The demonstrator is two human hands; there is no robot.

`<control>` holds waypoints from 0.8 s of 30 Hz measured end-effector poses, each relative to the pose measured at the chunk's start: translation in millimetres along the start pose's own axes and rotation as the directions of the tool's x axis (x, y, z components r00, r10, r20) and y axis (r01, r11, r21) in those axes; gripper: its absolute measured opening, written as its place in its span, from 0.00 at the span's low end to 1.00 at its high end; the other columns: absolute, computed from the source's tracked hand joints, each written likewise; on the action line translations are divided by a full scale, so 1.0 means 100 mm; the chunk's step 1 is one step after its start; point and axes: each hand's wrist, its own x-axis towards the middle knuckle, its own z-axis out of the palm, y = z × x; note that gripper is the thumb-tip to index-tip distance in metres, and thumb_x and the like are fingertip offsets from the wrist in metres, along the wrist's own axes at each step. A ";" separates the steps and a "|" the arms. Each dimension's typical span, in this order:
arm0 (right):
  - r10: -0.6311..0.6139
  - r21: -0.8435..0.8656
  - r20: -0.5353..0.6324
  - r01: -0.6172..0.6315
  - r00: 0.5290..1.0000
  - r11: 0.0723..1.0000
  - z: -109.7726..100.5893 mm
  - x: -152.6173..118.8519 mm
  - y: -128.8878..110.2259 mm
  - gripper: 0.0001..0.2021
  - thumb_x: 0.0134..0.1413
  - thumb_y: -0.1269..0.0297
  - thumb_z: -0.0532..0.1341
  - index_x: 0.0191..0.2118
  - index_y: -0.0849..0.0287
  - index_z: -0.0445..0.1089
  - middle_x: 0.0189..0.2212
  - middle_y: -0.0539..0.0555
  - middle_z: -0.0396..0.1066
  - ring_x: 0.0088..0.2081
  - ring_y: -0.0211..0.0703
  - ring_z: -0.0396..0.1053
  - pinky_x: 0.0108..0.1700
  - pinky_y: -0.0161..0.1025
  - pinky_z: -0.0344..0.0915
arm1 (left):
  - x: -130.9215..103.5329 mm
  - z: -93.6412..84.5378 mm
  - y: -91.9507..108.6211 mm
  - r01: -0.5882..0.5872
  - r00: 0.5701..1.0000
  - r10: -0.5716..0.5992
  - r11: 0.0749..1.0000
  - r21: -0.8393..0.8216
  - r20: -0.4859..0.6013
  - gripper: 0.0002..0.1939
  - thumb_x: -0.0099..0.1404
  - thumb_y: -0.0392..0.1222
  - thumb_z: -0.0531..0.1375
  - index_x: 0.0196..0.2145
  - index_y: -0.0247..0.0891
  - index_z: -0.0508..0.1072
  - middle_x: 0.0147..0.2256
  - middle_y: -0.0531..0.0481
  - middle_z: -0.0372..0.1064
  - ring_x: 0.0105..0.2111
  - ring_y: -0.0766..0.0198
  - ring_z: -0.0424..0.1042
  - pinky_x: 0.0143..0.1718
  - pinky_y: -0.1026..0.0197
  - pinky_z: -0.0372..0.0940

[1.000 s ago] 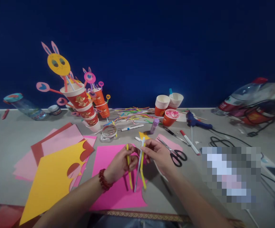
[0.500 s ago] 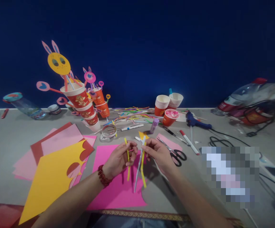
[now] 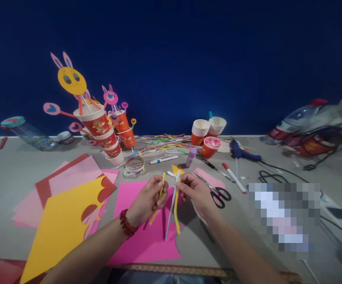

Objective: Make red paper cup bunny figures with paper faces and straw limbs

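My left hand (image 3: 150, 195) pinches a yellow straw (image 3: 153, 217) between thumb and fingers; the straw leans, its top tilted to the right. Just to the right, my right hand (image 3: 197, 194) is closed on a pale bluish-white straw (image 3: 170, 223) and a second yellow straw (image 3: 176, 215) that bends partway down. Both hands are raised over a bright pink sheet (image 3: 141, 246), with a small gap between them. Black-handled scissors (image 3: 218, 195) lie beside my right hand on light pink paper.
Yellow cut paper (image 3: 55, 221) lies left over pink and red sheets. Rabbit-decorated cups (image 3: 98, 124) stand behind it. Loose straws (image 3: 165, 146), a tape roll (image 3: 134, 163), a glue stick (image 3: 191, 157), paper cups (image 3: 199, 132) and a glue gun (image 3: 244, 152) with its cord sit farther back.
The yellow straw in my left hand has tilted, its top swinging right and its lower end left. My right hand keeps its two straws almost still.
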 end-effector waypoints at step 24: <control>-0.008 0.036 0.072 0.005 0.997 0.999 0.12 -0.06 0.07 0.19 0.46 0.52 0.74 0.27 0.58 0.67 0.18 0.42 0.63 0.19 0.32 0.61 0.23 0.32 0.59 | -0.04 0.02 -0.12 0.011 1.000 -0.011 1.000 0.007 -0.007 0.12 0.60 0.42 0.70 0.30 0.36 0.71 0.29 0.52 0.72 0.31 0.65 0.73 0.38 0.63 0.67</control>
